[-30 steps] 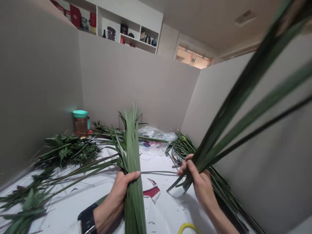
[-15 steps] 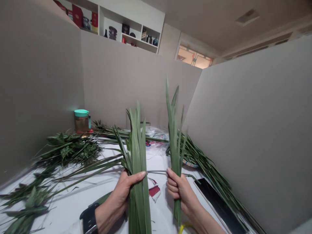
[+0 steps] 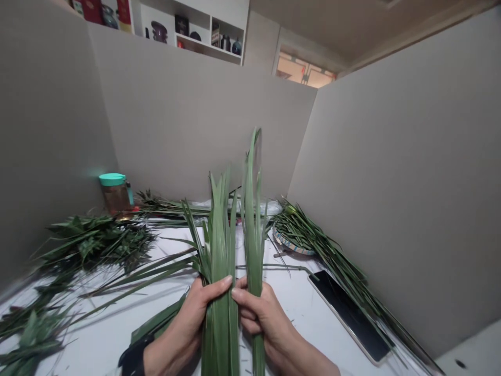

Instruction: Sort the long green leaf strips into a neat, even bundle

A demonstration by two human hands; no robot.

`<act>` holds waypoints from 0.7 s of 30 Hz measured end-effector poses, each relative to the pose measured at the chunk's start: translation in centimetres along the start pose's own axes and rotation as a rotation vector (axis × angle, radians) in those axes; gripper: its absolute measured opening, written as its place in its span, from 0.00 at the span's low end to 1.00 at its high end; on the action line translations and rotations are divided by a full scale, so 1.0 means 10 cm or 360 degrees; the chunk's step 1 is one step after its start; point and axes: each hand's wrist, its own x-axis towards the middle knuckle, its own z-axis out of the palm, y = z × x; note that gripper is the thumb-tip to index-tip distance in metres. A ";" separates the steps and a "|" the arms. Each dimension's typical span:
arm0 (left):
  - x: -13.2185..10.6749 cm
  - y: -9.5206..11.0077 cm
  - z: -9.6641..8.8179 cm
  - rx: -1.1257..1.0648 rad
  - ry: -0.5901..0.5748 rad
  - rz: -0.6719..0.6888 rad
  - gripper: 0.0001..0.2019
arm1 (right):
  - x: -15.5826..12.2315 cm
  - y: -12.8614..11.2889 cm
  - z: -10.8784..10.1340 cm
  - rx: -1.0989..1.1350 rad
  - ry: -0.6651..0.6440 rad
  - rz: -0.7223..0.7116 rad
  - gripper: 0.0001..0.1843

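Observation:
My left hand point(image 3: 198, 308) is closed round a thick bundle of long green leaves point(image 3: 219, 240), thumb laid across the front. The bundle stands upright, and a few thin strands stick out from it to the left. In my right hand point(image 3: 262, 313) is a slimmer bunch of long green leaves point(image 3: 252, 235), also upright. My right thumb and fingertips touch the right edge of the left bundle. The lower ends of both run down out of view.
A phone or tablet point(image 3: 352, 318) lies at right beside a pile of long leaves point(image 3: 332, 245) and a striped-rim tray point(image 3: 291, 245). Leafy stems point(image 3: 97, 240) cover the table's left. A teal-lidded jug point(image 3: 115, 196) stands at back left. Grey partitions point(image 3: 195, 115) enclose the table.
My right hand has brought its bunch leftward, up against the left bundle. The left hand keeps its hold. The view has shifted slightly.

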 end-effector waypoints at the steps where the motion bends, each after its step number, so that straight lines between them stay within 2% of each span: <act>1: 0.00 0.00 0.00 0.0009 0.0003 -0.0008 0.14 | 0.00 0.00 -0.01 0.0009 0.0011 0.0000 0.19; 7: -0.03 0.01 0.02 0.0015 0.0052 -0.0061 0.13 | -0.05 -0.02 -0.04 0.0041 0.0099 -0.0022 0.17; 15: 0.02 -0.01 -0.02 -0.0004 0.0157 -0.0117 0.08 | -0.09 -0.07 -0.04 0.0077 0.0050 -0.0031 0.17; 21: 0.01 0.00 0.01 0.0052 0.0190 -0.0072 0.12 | -0.11 -0.06 -0.01 -0.0012 0.0014 -0.0079 0.16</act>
